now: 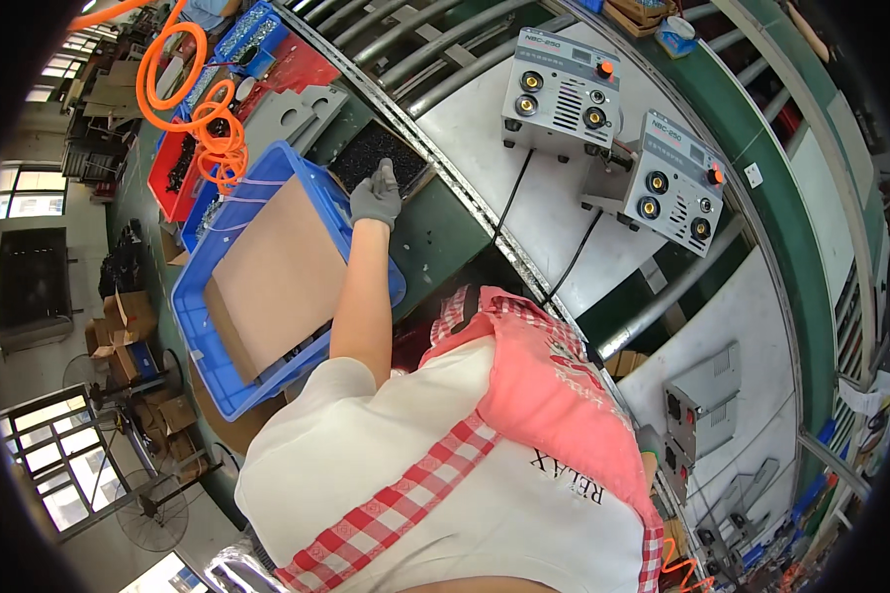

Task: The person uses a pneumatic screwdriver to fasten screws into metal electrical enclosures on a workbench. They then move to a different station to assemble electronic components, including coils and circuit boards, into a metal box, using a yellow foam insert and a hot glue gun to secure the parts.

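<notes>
My left hand, in a grey glove, reaches over the near edge of a shallow tray of small black pieces, which look like screws. Its fingers are drawn together in a pinch; anything between them is too small to make out. Just left of it stands a blue plastic crate with a brown cardboard sheet inside. My right hand, also gloved in grey, shows only in part beyond the pink apron, close to a grey metal unit on the conveyor. Its fingers are hidden.
Two grey box-shaped power units with knobs and sockets rest on a pale board over the roller conveyor, black cables trailing. Coiled orange air hose hangs by the red bin. Blue bins of small hardware stand at the far left.
</notes>
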`<state>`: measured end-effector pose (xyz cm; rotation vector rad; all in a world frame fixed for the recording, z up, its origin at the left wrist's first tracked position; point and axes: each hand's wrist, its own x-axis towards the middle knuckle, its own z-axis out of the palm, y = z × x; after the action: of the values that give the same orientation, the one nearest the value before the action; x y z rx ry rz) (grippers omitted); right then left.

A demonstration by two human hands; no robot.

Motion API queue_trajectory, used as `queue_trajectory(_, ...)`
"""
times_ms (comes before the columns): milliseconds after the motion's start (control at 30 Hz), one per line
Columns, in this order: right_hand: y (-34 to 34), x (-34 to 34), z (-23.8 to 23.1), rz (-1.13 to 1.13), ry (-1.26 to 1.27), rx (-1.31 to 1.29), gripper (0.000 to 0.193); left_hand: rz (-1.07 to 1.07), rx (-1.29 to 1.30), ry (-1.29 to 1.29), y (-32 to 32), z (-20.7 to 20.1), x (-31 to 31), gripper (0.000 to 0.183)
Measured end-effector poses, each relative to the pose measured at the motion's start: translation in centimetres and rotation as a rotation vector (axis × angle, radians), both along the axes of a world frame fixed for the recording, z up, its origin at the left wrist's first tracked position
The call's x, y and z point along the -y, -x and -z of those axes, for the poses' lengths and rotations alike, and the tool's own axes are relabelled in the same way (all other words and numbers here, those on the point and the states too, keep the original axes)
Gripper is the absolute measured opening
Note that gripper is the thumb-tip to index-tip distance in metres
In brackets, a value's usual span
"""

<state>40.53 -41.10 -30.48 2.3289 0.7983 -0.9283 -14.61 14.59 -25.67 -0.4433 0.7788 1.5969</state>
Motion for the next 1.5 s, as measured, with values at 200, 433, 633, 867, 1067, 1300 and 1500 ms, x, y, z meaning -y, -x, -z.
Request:
queue_trajectory(200,7.6,-20.6,-14.2,-0.152,-0.762,-0.477,0.032,0.379,-0.513,-0.049,-5.4,-4.1,-1.9,0.031)
queue_trajectory(433,15.5,-41.4,-24.6,-1.25,-1.35,0.063,0.035,0.692,-1.293,-0.348,-17.3,-9.9,-9.2,0.041)
queue_trajectory(633,10.0,-45.2,-20.6,-1.237,-0.996,0.204,0.008,0.798,-1.751,-0.593,-24.1,-9.0,-9.8,0.055)
queue_trajectory(867,0.7,-42.0,-24.7,-0.935,-0.631,0.32,0.039,0.605,-2.097,-0.86,-24.3,-12.0,-1.8,0.054)
queue_trajectory(1067,0.0,-39.6,-21.9,-0.472,-0.633,0.319,0.054,1.335,-2.449,-1.214,-22.8,-11.5,2.1,0.051)
queue_trajectory(1300,1.8,-47.8,-12.9,-0.131,-0.805,0.186,0.046,1.094,-2.806,-1.874,-19.7,-6.1,-5.4,0.026)
queue_trajectory(1500,11.8,-47.9,-15.7,-0.203,-1.096,0.099,0.028,0.681,-2.902,-0.784,-19.0,-3.4,-5.1,0.041)
